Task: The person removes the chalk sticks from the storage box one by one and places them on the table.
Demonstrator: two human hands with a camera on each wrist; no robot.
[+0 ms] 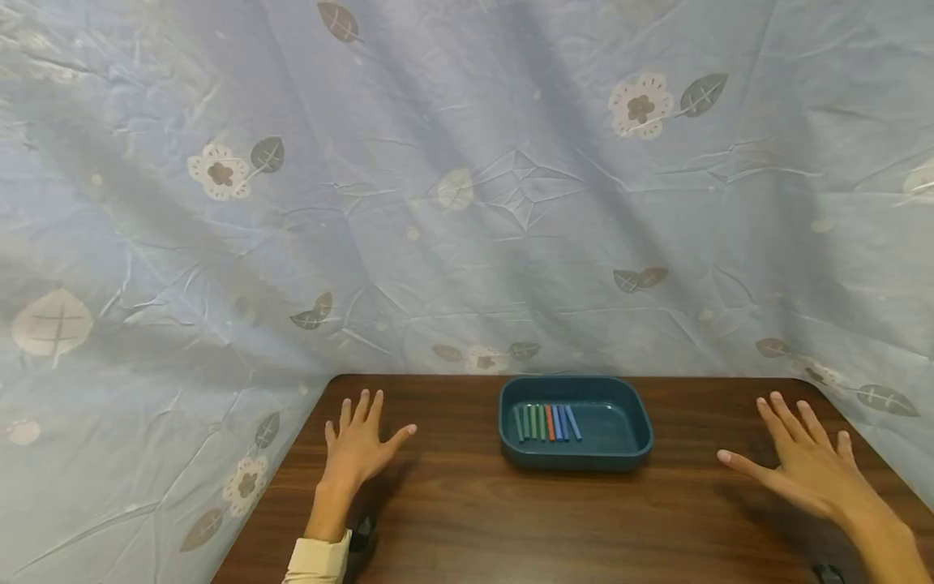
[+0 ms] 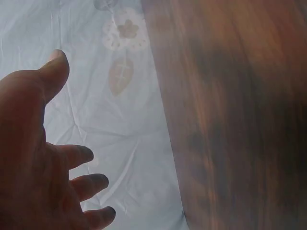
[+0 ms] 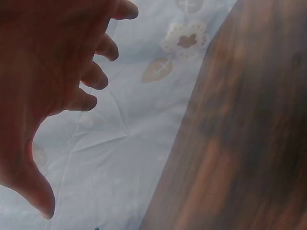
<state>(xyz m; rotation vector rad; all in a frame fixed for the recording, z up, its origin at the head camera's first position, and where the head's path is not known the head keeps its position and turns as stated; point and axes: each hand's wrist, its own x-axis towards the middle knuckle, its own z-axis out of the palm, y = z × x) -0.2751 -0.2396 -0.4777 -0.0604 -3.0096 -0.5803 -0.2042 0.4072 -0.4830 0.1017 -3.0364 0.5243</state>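
In the head view a dark teal tray (image 1: 576,462) stands near the back of the brown wooden table (image 1: 467,519). Inside it, toward the left, several short sticks lie side by side: green ones (image 1: 533,422), one orange-red stick (image 1: 550,422) and blue ones (image 1: 560,423). My left hand (image 1: 357,450) is held over the table left of the tray, fingers spread and holding nothing. To the tray's right, my right hand (image 1: 813,466) is likewise spread, with nothing in it. Neither hand touches the tray. Both wrist views show the hands with fingers apart.
A pale grey-blue cloth (image 1: 467,243) printed with flowers and leaves hangs behind the table and at its sides. The table's back edge runs just behind the tray. A dark strap or device (image 1: 361,535) sits at the left wrist, by a cream sleeve (image 1: 317,560).
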